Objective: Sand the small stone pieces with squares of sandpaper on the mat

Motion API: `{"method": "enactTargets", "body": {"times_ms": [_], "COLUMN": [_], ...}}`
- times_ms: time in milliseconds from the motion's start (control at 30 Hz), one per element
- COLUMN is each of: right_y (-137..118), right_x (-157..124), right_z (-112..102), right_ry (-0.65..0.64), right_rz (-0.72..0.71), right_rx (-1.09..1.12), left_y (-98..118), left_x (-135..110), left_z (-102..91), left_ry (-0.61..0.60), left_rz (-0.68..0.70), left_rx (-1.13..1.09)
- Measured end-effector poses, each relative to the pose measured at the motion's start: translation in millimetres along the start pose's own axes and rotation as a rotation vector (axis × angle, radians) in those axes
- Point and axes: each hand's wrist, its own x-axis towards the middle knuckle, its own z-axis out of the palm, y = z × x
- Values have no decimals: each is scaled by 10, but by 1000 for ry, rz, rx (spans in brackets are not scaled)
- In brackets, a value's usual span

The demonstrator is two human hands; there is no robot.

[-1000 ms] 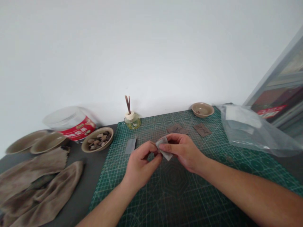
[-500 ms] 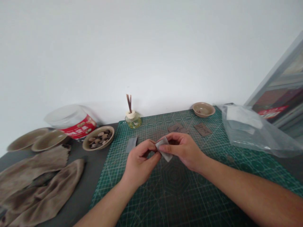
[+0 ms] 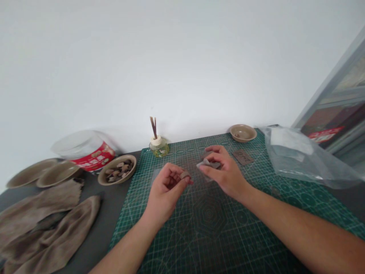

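Grey sheet (image 3: 206, 164) pinched by right fingers (image 3: 217, 156), brown piece (image 3: 185, 175) (blurred) in left fingers (image 3: 173, 178)

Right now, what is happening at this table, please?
A person works over a green cutting mat. The left hand pinches a small brown piece between thumb and finger; the right hand holds a small grey sheet. The hands are apart, just above the mat. A bowl of similar-looking pieces stands to the left.

A home craft corner. A green cutting mat (image 3: 216, 224) covers the surface. A reed diffuser (image 3: 159, 146) and bowls of stones (image 3: 116, 170) stand far left.
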Motion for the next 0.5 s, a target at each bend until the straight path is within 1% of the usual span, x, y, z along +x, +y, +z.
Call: {"method": "enactTargets", "body": {"times_ms": [33,67,100,200,267,333,433,500], "right_y": [-25,-40,-46,-11,27,52,60,50], "right_x": [-3,-8,-14,-38,-52,-55,-43,-33], "right_z": [-17,-29,-36,-22,2,22,38,46], "right_ry": [32,43,32,-31,-34,-35,-63,-59], "right_rz": [-64,-95,-91,6,37,49,94,138], "right_rx": [-58,-76,-62,17,38,47,49,79], "left_y": [2,4,4,-10,-30,-50,-63,-57], "left_x": [6,9,10,1,-8,-14,-11,-1], "left_z": [4,9,15,23,17,8,-2,-5], "left_ry": [4,6,7,-2,-13,15,90,92], "left_rz": [4,3,0,-23,-24,-14,9,6], "left_rx": [-11,-24,-40,-66,-44,-25,-68,-88]}}
